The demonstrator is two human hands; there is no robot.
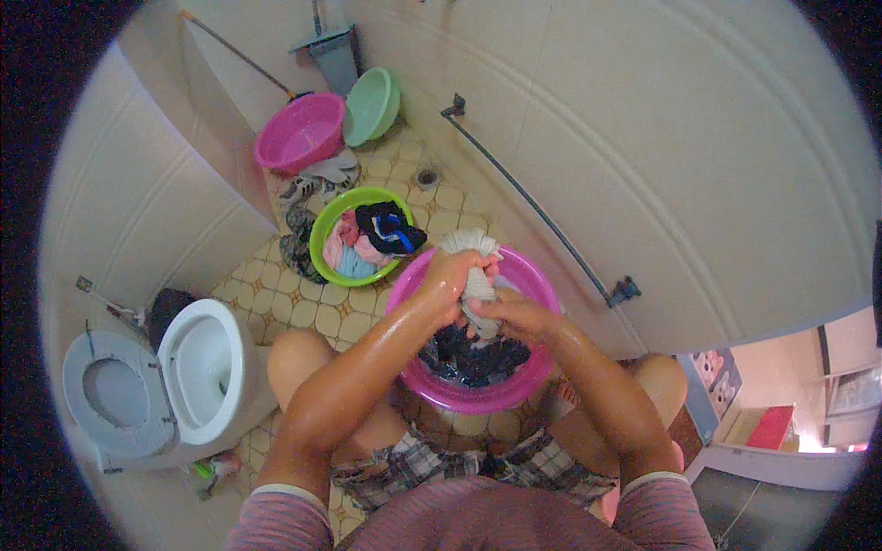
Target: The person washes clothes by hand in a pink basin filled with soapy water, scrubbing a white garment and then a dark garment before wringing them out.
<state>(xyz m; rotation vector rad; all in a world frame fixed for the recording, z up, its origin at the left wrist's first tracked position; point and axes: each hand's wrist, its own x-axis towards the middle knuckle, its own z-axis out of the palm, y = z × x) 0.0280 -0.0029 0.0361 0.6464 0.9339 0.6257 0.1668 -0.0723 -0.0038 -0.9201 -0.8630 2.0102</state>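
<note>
Between my two hands is a bunched, whitish wet cloth [477, 286], held over a pink plastic basin [475, 399]. My left hand [455, 275] grips its upper part, where a frilly end fans out beyond my fingers. Lower down, my right hand [517, 313] closes around the same cloth. Dark wet fabric [475, 358] lies in water at the bottom of the basin. A lime-green basin [317, 241] stands just beyond on the left. It holds pink and light blue cloths [355, 258] and a black garment with blue trim [389, 231], which hangs over its rim.
On the left is a toilet [207, 372] with its seat raised. Another pink basin [303, 134], a pale green basin [373, 107], a dustpan [334, 58] and grey patterned cloths [303, 237] are farther off. A metal rail [530, 203] runs along the right wall; a floor drain [427, 178] lies near it.
</note>
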